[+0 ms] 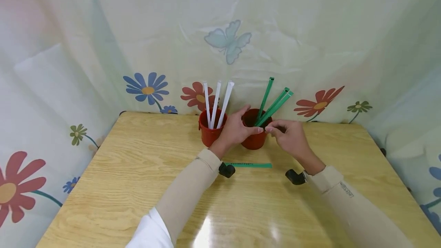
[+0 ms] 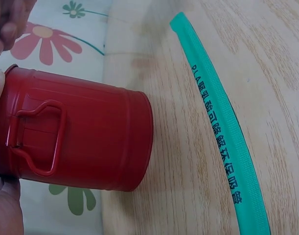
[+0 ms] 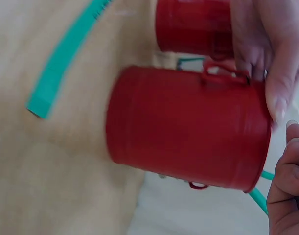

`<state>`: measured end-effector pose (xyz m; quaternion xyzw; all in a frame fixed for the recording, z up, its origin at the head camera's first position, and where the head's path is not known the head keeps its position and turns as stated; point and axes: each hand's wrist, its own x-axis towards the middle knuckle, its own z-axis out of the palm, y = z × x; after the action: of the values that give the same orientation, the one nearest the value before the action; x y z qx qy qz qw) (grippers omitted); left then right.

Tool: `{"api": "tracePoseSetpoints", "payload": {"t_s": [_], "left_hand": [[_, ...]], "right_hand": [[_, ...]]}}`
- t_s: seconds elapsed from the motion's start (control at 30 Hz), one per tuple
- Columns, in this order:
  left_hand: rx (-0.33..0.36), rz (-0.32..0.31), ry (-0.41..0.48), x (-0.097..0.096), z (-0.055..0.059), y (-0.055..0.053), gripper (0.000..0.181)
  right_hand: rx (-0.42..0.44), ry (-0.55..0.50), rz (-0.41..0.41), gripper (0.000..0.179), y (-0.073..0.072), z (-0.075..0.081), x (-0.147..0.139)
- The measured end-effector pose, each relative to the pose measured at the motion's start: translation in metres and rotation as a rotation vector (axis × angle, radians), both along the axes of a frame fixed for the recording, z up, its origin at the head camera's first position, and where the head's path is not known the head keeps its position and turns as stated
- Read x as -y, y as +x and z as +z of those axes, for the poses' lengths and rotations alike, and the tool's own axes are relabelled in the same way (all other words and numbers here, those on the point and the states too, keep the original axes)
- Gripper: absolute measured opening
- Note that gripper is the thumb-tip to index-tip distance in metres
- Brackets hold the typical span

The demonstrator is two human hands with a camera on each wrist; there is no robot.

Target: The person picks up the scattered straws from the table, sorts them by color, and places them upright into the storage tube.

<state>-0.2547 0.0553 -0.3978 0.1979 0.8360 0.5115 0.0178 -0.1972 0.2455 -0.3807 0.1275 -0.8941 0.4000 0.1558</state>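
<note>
My left hand (image 1: 235,128) holds the right-hand red bucket (image 1: 254,143) at its left side, thumb across the front of the rim. Green paper-wrapped straws (image 1: 275,107) stand in that bucket, leaning right. At the bucket's right rim is my right hand (image 1: 292,137), its fingers loosely bent and nothing visible in them; in the right wrist view those fingers (image 3: 288,178) are beside the rim. Another red bucket (image 1: 208,137), left of my left hand, holds white-wrapped straws (image 1: 214,104). One green-wrapped straw (image 2: 220,122) with dark printing lies on the table before the buckets.
The wooden table (image 1: 138,171) carries both buckets near its back edge. Behind it hangs a curtain (image 1: 293,30) printed with flowers and a butterfly. Black wrist cameras (image 1: 295,177) sit below each hand, the left one overlapping the lying straw's end in the head view.
</note>
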Motion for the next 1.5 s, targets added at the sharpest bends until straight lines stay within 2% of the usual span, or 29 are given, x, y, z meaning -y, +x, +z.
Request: {"api": "tracePoseSetpoints", "payload": {"t_s": [0.13,0.33,0.47,0.63,0.93,1.1,1.2,1.33,1.5], "left_hand": [[-0.004,-0.007,0.032,0.001,0.001,-0.003,0.09],[-0.003,-0.014,0.03,0.002,0.001,-0.005,0.09],[-0.001,-0.011,0.023,0.002,0.001,-0.005,0.09],[0.001,-0.001,0.006,0.002,0.001,-0.006,0.09],[-0.001,0.003,0.007,-0.001,-0.001,-0.003,0.09],[0.001,-0.003,0.006,-0.002,-0.001,-0.002,0.089],[0.008,0.005,0.014,-0.002,-0.002,-0.002,0.089],[0.02,0.007,0.016,0.0,-0.001,-0.001,0.089],[0.025,0.009,0.0,0.0,0.0,0.0,0.089]], "right_hand": [[0.019,-0.039,0.058,0.012,0.009,-0.007,0.001],[0.056,-0.059,0.141,0.009,0.016,-0.025,0.0],[0.128,-0.032,0.176,0.007,0.016,-0.037,0.003],[0.223,0.075,0.212,0.01,0.012,-0.05,0.011],[0.296,0.22,0.287,0.015,0.008,-0.066,0.023],[0.295,0.314,0.324,0.015,0.01,-0.069,0.025],[0.269,0.381,0.385,0.014,0.012,-0.068,0.028],[0.251,0.482,0.45,0.023,0.015,-0.065,0.033],[0.248,0.626,0.475,0.025,0.018,-0.059,0.036]]}}
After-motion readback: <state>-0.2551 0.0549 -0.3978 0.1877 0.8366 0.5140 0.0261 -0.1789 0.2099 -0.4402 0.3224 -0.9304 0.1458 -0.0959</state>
